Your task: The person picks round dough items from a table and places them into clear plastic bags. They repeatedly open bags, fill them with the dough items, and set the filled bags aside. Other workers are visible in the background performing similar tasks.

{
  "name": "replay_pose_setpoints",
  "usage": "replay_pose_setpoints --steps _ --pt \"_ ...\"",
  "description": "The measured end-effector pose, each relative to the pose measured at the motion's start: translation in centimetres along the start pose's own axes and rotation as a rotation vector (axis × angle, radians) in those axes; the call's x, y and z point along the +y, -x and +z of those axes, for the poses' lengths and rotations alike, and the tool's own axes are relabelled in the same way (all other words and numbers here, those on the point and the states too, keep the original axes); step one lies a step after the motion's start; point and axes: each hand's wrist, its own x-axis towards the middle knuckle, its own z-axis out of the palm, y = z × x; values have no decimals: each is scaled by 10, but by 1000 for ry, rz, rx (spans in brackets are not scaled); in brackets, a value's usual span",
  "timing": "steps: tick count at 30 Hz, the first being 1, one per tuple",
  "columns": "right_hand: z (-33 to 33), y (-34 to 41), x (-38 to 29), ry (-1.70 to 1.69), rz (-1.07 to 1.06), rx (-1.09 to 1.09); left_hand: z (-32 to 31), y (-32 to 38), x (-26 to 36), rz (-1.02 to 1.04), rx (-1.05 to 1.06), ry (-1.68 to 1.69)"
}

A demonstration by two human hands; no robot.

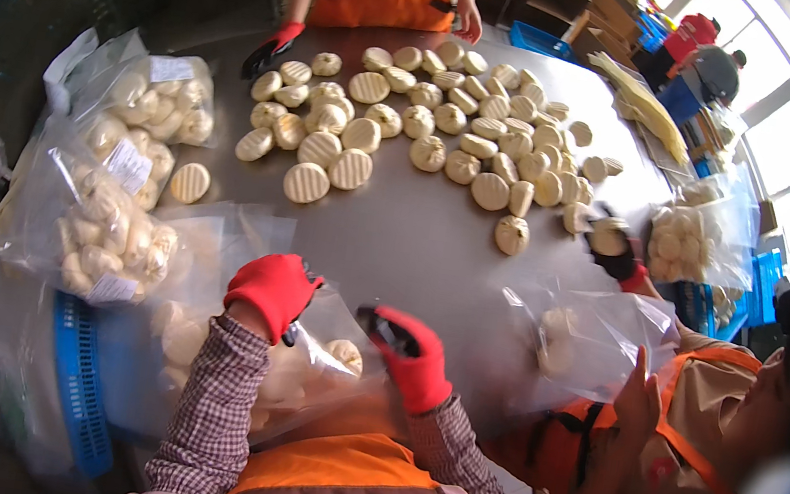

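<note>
My left hand (272,296), in a red and black glove, grips the rim of a clear plastic bag (285,383) that holds several pale buns. My right hand (407,351), gloved alike, is at the right side of this bag, with its fingers curled apart and nothing seen between them. A pleated bun (345,355) shows through the plastic between my hands. Many buns, some pleated and some with ridged flat faces, lie loose across the metal table (402,248). One ridged bun (190,183) lies apart at the left.
Filled bags of buns (120,239) are piled at the left, above a blue plastic basket (80,385). A co-worker (686,439) at the right holds a bun and has an open bag (586,342). Another co-worker's gloved hand (271,51) touches the far table side.
</note>
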Motion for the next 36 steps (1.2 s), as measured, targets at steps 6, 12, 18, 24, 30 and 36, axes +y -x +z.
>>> replay_pose_setpoints --steps 6,12,18,24,30,36 --pt "-134 -141 80 1138 128 479 1 13 0 -27 16 71" --pt "-172 -152 148 1094 354 168 -6 10 3 25 -65 92" --pt "-70 -77 32 -817 385 37 8 3 -13 35 14 41" --pt "-6 -26 19 -148 44 -4 -3 -2 0 -3 -106 134" --pt "-21 -190 44 549 -204 -94 -6 6 6 -7 -53 73" --pt "43 -206 79 944 -65 -321 3 10 -6 41 32 76"
